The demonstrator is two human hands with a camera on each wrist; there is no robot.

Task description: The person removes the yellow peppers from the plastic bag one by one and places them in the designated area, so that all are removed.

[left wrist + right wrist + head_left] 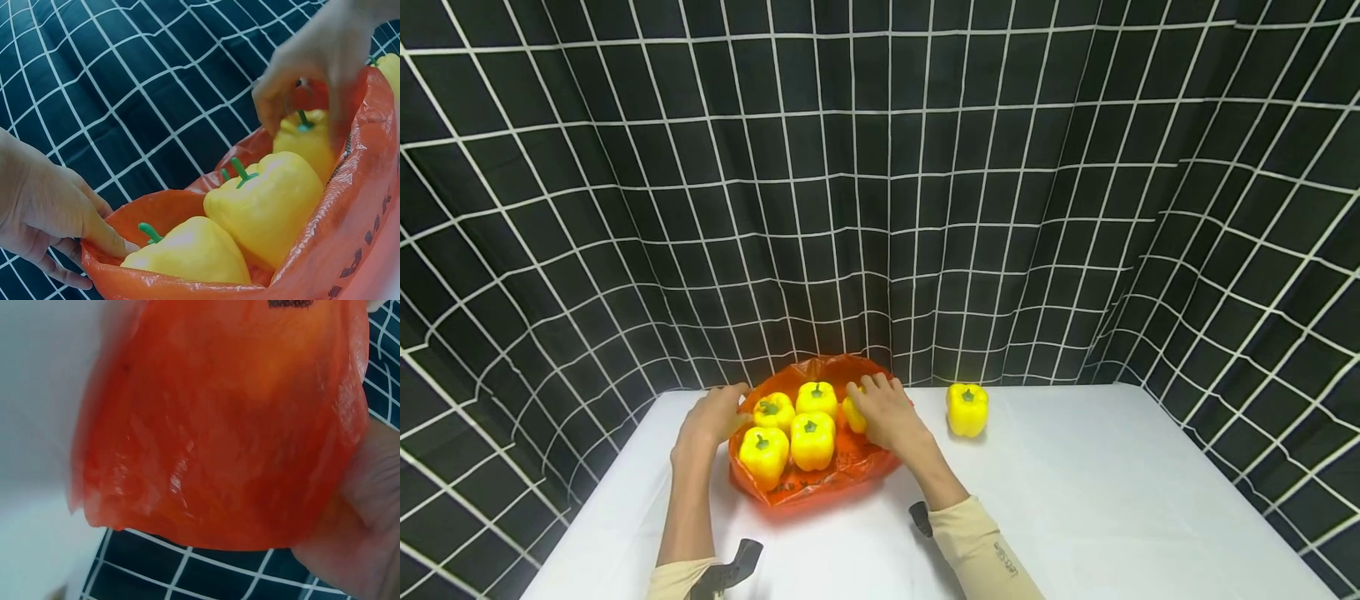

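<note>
An open red plastic bag (865,467) sits on the white table with several yellow bell peppers (812,442) inside, their green stems upward. At its left side my left hand (710,417) pinches the rim, thumb inside and fingers outside in the left wrist view. My right hand (889,414) reaches over the right part of the bag and grips a yellow bell pepper (305,140) from above; this pepper is low within the bag walls. The right wrist view mostly shows the bag's red side (219,444), which covers the right fingers.
Another yellow bell pepper (967,410) stands on the white table (1097,492) to the right of the bag, near the back edge. A black curtain with a white grid (925,208) rises behind and at both sides.
</note>
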